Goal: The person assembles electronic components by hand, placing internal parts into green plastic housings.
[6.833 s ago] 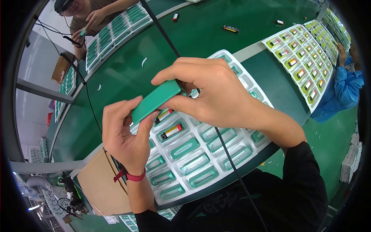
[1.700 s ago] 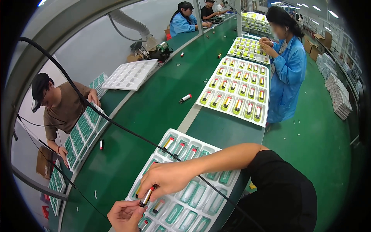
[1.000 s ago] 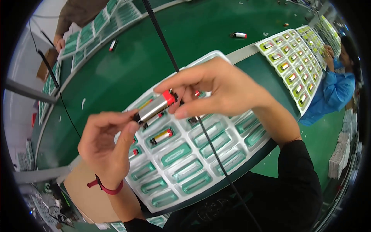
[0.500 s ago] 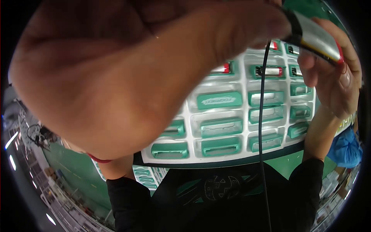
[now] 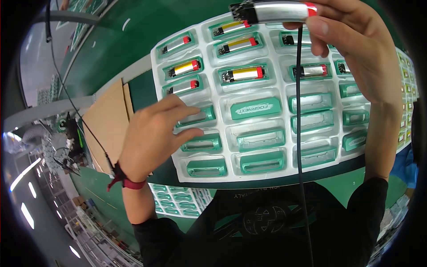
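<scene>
Half a second ago our left grip (image 5: 155, 131) looms near the camera, thumb on the battery (image 5: 280, 12); now it is down over the left column of the tray (image 5: 224, 138), and only our right grip (image 5: 360, 40) is clamped on the battery, near its red end. The battery is raised at the view's upper edge, its dark end pointing left. Our left thumb and fingers stand apart over a green shell (image 5: 203, 116); we cannot tell whether they touch it. Our right grip's top is cut off, and it covers some of the tray's far compartments. A black cable (image 5: 299, 133) crosses in front of others.
</scene>
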A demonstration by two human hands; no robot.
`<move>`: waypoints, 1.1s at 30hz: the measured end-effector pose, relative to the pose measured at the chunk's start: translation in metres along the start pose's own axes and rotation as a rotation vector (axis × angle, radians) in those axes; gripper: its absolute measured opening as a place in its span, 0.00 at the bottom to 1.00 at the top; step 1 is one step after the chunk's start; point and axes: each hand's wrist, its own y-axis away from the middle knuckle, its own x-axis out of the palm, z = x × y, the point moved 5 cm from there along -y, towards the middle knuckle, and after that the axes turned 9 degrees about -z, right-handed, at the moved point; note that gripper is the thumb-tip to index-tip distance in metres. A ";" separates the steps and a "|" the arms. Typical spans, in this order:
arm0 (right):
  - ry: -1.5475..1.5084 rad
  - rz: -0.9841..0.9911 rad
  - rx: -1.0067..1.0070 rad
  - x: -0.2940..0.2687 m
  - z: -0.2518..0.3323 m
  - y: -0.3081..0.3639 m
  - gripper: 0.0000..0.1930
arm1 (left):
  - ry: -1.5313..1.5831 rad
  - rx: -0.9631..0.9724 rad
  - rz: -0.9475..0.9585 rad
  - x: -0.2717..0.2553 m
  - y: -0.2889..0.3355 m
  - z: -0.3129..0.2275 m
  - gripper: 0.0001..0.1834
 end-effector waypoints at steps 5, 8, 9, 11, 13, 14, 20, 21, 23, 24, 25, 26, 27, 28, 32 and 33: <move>0.028 0.013 0.171 -0.003 -0.002 -0.005 0.16 | -0.025 -0.067 -0.004 0.012 -0.005 0.004 0.17; -0.198 0.045 0.268 -0.011 -0.005 -0.005 0.16 | -0.069 -0.017 -0.015 0.007 -0.005 0.004 0.16; -0.245 0.060 0.289 -0.014 -0.003 -0.005 0.15 | 0.064 -0.088 -0.100 -0.003 -0.006 0.006 0.16; -0.150 0.062 0.106 -0.010 -0.003 -0.002 0.15 | 0.353 -0.091 -0.246 -0.024 0.002 0.022 0.17; -0.060 0.052 -0.103 -0.005 0.001 0.003 0.14 | 0.697 -0.029 -0.388 -0.031 0.003 0.017 0.18; -0.073 0.054 -0.129 -0.004 0.004 0.004 0.14 | 1.065 0.036 -0.522 -0.040 0.006 0.020 0.19; -0.177 0.108 -0.046 -0.004 0.028 0.022 0.13 | 1.290 0.449 -0.493 -0.045 -0.035 -0.013 0.31; -0.228 0.084 -0.085 -0.004 0.033 0.027 0.14 | 1.322 0.521 -0.431 -0.048 -0.043 -0.019 0.31; -0.245 0.075 -0.149 -0.009 0.044 0.035 0.14 | 1.367 0.621 -0.375 -0.047 -0.058 -0.028 0.31; -0.234 0.071 -0.170 -0.012 0.049 0.037 0.14 | 1.459 0.626 -0.344 -0.045 -0.064 -0.031 0.29; -0.209 0.065 -0.178 -0.014 0.053 0.039 0.14 | 1.553 0.629 -0.307 -0.043 -0.069 -0.034 0.28; -0.200 0.061 -0.170 -0.016 0.057 0.041 0.14 | 1.564 0.653 -0.311 -0.042 -0.074 -0.037 0.28; -0.192 0.058 -0.162 -0.017 0.059 0.042 0.15 | 1.552 0.627 -0.318 -0.040 -0.079 -0.040 0.28; -0.174 0.051 -0.166 -0.017 0.061 0.042 0.15 | 1.542 0.598 -0.321 -0.038 -0.085 -0.043 0.28; -0.170 0.037 -0.116 -0.014 0.058 0.041 0.16 | 1.302 0.612 -0.447 -0.034 -0.091 -0.034 0.25; -0.138 0.003 -0.248 -0.013 0.060 0.041 0.16 | 1.321 0.600 -0.454 -0.034 -0.091 -0.034 0.21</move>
